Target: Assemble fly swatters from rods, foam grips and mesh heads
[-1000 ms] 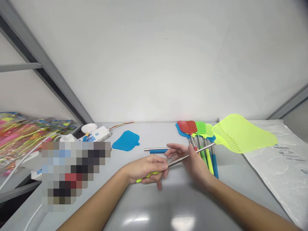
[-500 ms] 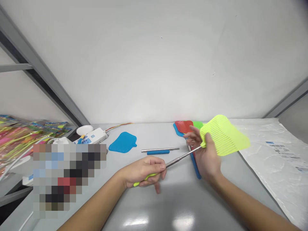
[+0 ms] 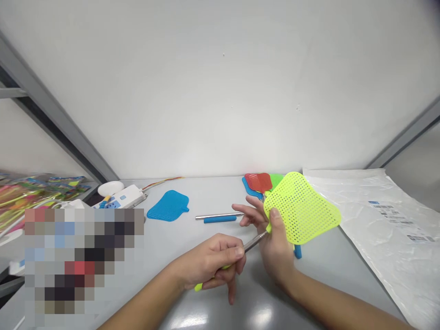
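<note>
A yellow fly swatter (image 3: 304, 211) with a metal telescopic rod is held up between both hands. My left hand (image 3: 216, 261) is closed round its yellow handle and the lower end of the rod. At the neck, my right hand (image 3: 277, 243) grips the swatter head, its thumb on the perforated face and the other fingers behind, partly stretched out. On the table behind them lie a loose blue swatter head (image 3: 168, 206), a metal rod (image 3: 216, 215) and a blue handle (image 3: 220, 220). A red swatter head (image 3: 258, 182) overlaps blue and green ones, partly hidden by the yellow head.
At the left stand a white power strip (image 3: 127, 197) and a white oval object (image 3: 110, 188), with packaged colourful items (image 3: 34, 192) beyond. A white plastic mailer bag (image 3: 360, 201) lies on the right side. The wall (image 3: 220, 101) rises behind the table.
My right hand has moved left with the swatter head, toward my left hand. The visible rod is shorter, and the yellow head has turned to face the camera more. The view has shifted slightly.
</note>
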`<state>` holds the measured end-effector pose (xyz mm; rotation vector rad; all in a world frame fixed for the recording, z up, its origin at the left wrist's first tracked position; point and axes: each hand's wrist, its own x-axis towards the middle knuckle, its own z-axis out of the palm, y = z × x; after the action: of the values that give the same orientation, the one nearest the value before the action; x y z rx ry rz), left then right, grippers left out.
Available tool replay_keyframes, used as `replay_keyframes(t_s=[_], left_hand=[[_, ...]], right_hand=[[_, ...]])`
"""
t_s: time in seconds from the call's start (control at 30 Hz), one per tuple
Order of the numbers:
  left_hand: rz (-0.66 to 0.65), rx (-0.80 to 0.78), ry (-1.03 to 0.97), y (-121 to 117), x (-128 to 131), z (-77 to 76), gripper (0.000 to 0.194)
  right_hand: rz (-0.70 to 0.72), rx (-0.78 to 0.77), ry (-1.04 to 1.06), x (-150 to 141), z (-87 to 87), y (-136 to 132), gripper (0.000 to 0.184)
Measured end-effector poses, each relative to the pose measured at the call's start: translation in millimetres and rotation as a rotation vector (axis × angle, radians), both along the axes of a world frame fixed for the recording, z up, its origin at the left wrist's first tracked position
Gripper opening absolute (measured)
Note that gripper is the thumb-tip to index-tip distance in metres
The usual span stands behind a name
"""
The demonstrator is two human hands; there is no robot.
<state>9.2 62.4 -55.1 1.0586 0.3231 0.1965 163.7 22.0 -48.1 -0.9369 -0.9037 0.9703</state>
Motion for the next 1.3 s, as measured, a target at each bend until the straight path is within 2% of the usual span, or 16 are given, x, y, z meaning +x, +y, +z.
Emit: replay_keyframes(t_s=[0.2, 0.37, 0.53, 0.6, 0.7, 0.77, 0.93, 1.03, 1.13, 1.3], left_hand=[[0.019, -0.015, 0.004, 1.6, 2.5, 0.7, 0.036], [0.113, -0.080, -0.073, 2.2, 9.5, -1.7, 0.037], [0.179, -0.137, -0.084, 0.1, 11.8, -9.1, 0.047], [0.167, -0.122, -0.038, -0.2, 11.8, -12.0, 0.052], [0.110, -0.089, 0.011, -0.8, 10.6, -14.6, 0.055], [0.060, -0.067, 0.033, -1.8, 8.8, -14.6, 0.048], [-0.001, 0.054, 0.062, -6.8, 7.2, -10.7, 0.030], [0.036, 0.083, 0.011, -9.3, 9.8, -9.1, 0.026], [0.063, 0.098, -0.039, -10.3, 12.4, -8.9, 0.028], [0.009, 0.157, -0.043, -12.2, 12.2, -8.1, 0.033]], right_hand=[[0.022, -0.033, -0.032, -1.2, -5.0, 1.7, 0.055], [0.352, -0.085, -0.031, -6.4, -12.5, -1.8, 0.054], [0.447, -0.082, -0.208, 0.3, -2.8, 0.6, 0.043], [0.420, -0.100, -0.274, 5.1, 0.6, 4.0, 0.045], [0.226, -0.057, -0.410, 11.5, 1.1, 10.0, 0.053], [0.139, -0.076, -0.480, 15.4, 0.0, 13.9, 0.055], [0.082, -0.148, -0.521, 22.6, 0.9, 21.8, 0.057], [0.104, -0.179, -0.535, 22.2, 3.8, 19.0, 0.053], [0.194, -0.249, -0.538, 16.4, 4.9, 5.2, 0.045], [0.218, -0.318, -0.535, 12.1, 3.7, -25.0, 0.035]])
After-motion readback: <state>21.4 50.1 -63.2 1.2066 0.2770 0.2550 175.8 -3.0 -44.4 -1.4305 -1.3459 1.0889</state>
